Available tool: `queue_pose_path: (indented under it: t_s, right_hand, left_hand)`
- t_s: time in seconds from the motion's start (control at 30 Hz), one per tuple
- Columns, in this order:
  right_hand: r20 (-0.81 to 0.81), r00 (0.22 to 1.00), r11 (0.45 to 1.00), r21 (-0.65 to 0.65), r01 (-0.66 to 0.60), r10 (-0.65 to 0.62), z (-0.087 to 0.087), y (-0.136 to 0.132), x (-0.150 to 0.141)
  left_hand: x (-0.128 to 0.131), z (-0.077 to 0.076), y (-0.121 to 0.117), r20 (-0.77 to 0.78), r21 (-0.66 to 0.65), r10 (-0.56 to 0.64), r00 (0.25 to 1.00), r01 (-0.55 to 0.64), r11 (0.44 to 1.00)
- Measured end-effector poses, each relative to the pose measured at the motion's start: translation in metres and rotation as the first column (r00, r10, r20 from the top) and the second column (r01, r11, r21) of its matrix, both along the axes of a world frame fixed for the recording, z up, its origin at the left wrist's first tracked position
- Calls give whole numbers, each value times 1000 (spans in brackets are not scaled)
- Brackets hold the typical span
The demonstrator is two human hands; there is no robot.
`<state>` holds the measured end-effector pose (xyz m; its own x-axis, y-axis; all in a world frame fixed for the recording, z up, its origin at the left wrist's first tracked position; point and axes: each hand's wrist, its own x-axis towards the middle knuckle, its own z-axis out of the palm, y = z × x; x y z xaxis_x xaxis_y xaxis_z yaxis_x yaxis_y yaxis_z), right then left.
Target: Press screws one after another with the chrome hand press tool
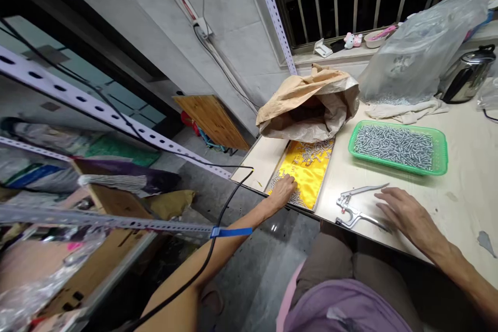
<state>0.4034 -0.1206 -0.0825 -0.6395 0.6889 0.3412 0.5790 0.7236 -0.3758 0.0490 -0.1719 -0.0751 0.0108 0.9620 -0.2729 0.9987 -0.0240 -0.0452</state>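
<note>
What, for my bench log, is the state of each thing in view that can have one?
Paper sack: mouth open
Green basket: filled with metal pieces
Plier-like tool: handles spread
Yellow cloth: spread out, strewn with metal pieces
Kettle: upright, lid closed
Left hand: curled over the cloth
Right hand: open beside the tool

The left hand (pixel 283 192) is at the near end of a tray (pixel 324 179) on the table (pixel 459 202), among metal pieces (pixel 296 199) lying on a cloth (pixel 311 184) in the tray. Beyond that hand, a sack (pixel 305 101) stands at the tray's far end. Ahead and left of it, past the table, is a board (pixel 216 122). Just left of the right hand (pixel 406 212), between both hands, lie pliers (pixel 357 213). Ahead of the right hand is a basket (pixel 440 151) holding more pieces; behind that are a rag (pixel 406 112) and a bag (pixel 420 59), with a kettle (pixel 467 75) to the bag's right. Farther ahead, a bowl (pixel 373 40) sits on the sill (pixel 340 58).
</note>
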Motion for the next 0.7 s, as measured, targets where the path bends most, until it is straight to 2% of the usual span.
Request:
queue_pose_path:
  t_s: [0.1, 0.17, 0.27, 0.3, 0.37, 0.43, 0.53, 0.7]
  right_hand:
    - [-9, 1000, 997, -71, -4, 4, -6, -15, 5]
    - [1, 1000, 993, -118, 7, -7, -10, -24, 7]
    - [55, 998, 985, -173, 23, -13, -16, -35, 10]
    - [76, 997, 983, -183, 27, -14, -17, -38, 10]
    - [105, 994, 980, -194, 38, -18, -21, -43, 10]
    - [108, 994, 977, -207, 51, -29, -23, -47, 10]
    - [92, 995, 970, -234, 68, -48, -25, -51, 11]
    - [63, 997, 957, -283, 61, -45, -26, -52, 10]
  left_hand:
    - [10, 4, -4, 197, 98, 90, 976, -111, 989]
    - [29, 3, -8, 436, 98, 161, 885, -225, 969]
    - [70, -3, -14, 701, -120, 323, 636, -341, 932]
    - [84, -6, -15, 729, -210, 384, 566, -349, 913]
    - [107, -11, -16, 720, -358, 496, 485, -352, 865]
    - [120, -15, -14, 677, -445, 574, 461, -365, 818]
    - [125, -18, -10, 624, -494, 630, 462, -391, 776]
    - [123, -18, -5, 581, -511, 639, 503, -385, 768]
